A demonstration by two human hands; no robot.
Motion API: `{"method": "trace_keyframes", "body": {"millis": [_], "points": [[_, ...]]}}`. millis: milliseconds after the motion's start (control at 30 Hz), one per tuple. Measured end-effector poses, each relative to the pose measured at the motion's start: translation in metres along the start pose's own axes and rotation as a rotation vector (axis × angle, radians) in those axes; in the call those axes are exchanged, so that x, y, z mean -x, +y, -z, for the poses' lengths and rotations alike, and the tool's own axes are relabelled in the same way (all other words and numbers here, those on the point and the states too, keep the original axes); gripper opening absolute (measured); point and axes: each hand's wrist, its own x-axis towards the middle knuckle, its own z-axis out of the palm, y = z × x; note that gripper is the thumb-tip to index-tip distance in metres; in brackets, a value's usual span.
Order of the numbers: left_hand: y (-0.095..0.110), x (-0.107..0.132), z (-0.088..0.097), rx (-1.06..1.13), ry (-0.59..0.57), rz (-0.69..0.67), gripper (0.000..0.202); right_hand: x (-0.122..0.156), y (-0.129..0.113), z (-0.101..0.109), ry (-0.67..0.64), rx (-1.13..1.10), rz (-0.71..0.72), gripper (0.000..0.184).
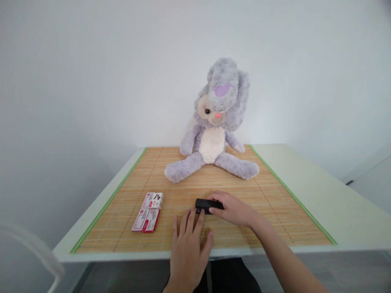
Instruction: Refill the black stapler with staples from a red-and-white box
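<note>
Right now the black stapler (204,206) lies flat on the bamboo mat (275,203), a little in front of you and near the mat's middle, its long side running left to right. Your right hand (234,210) comes in from the right and is closed over the stapler's right end, fingers curled across the top and thumb tucked along the near side, so only the left part of the black body shows. Your left hand (189,244) lies palm down on the mat just in front of it, fingers spread and straight, holding nothing; the tips of the longer fingers reach the stapler's near edge, though you cannot tell whether they truly touch it. To the left, well apart from both hands, two red-and-white staple boxes (148,212) lie end to end. Beyond the stapler a grey plush rabbit (214,130) sits upright against the wall, legs splayed. The mat covers most of the pale table (339,195).
</note>
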Motion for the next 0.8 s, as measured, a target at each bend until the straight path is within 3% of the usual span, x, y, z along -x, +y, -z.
{"method": "trace_keyframes", "body": {"millis": [267, 400, 633, 800], "points": [[0.004, 0.001, -0.005, 0.010, 0.018, 0.044, 0.050, -0.035, -0.012, -0.017, 0.034, 0.061, 0.027, 0.021], [0.005, -0.001, -0.002, 0.020, 0.022, 0.078, 0.050, -0.039, -0.021, -0.005, 0.021, 0.084, 0.070, 0.021], [0.004, -0.003, 0.001, 0.022, 0.023, 0.105, 0.053, 0.005, -0.023, 0.055, 0.120, 0.073, 0.002, 0.018], [-0.002, -0.004, 0.004, 0.011, -0.004, 0.108, 0.053, 0.047, 0.009, 0.071, 0.173, -0.070, -0.208, 0.033]]}}
